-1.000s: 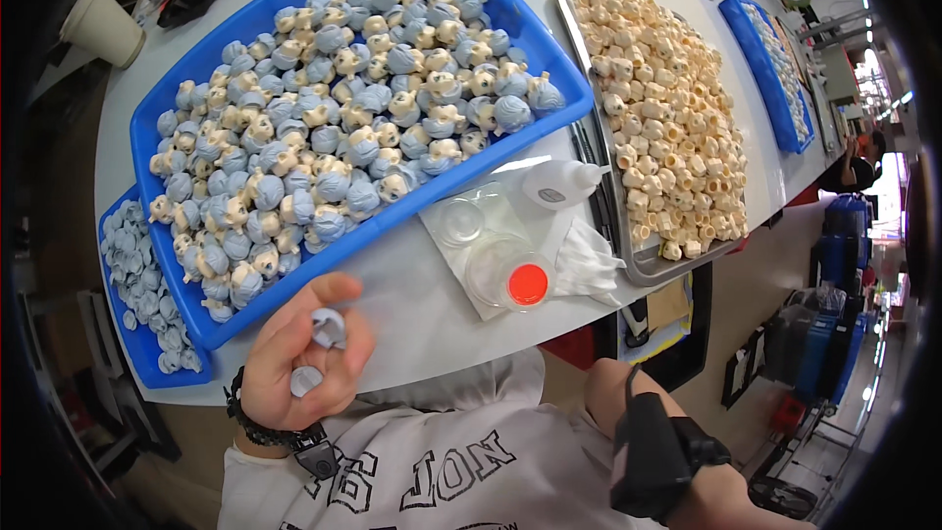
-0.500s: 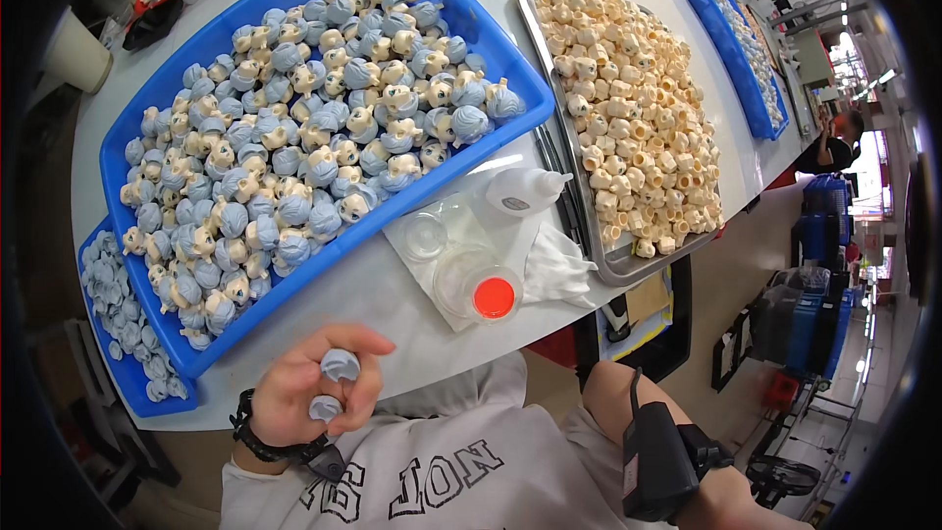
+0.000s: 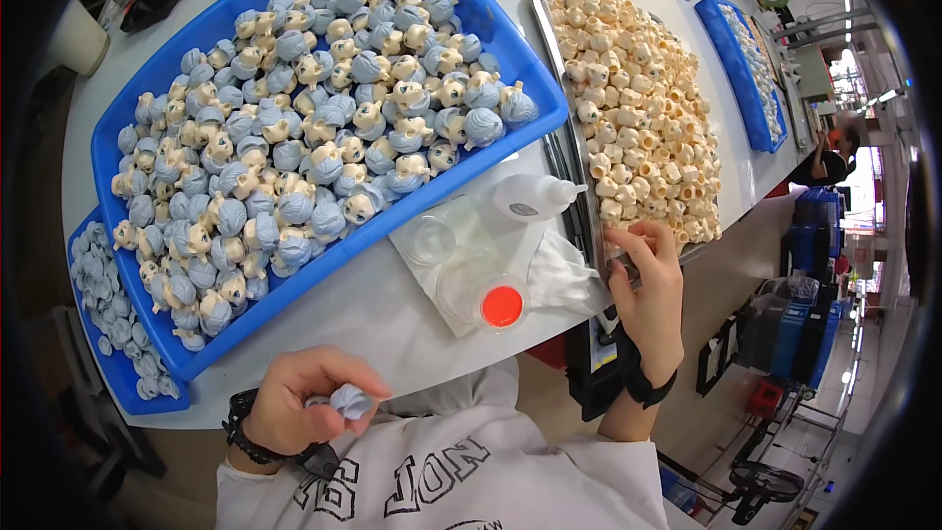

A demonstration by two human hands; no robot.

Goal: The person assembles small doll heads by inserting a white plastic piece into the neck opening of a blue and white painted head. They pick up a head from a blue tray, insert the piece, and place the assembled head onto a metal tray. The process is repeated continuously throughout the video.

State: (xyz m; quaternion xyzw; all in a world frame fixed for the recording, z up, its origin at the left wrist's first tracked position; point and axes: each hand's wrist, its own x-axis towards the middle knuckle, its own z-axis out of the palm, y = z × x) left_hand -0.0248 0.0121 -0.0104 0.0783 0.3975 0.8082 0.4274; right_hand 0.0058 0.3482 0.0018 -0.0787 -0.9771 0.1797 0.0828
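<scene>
My left hand (image 3: 287, 397) is closed around light blue-grey doll hair pieces (image 3: 350, 401) in front of my shirt. One shows at the fingertips, and a second is partly hidden among the fingers. At the near edge of a metal tray (image 3: 543, 15), my right hand (image 3: 650, 296) has its thumb and forefinger apart, with no piece visibly gripped. Cream doll head pieces (image 3: 648, 118), many of them hollow, are heaped on that tray. A large blue bin (image 3: 471, 159) at the left holds doll heads (image 3: 294, 206) with hair fitted on.
A smaller blue bin (image 3: 157, 405) of loose hair pieces stands far left. Between bin and tray are a white squeeze bottle (image 3: 530, 198), a clear cup with a red-orange disc (image 3: 501, 306), a clear round dish (image 3: 431, 239) and a crumpled white cloth (image 3: 564, 270). A person (image 3: 834, 162) is at the far right.
My right hand has come up from beside my lap to the near edge of the metal tray. The left hand has turned and curled more tightly around the hair pieces.
</scene>
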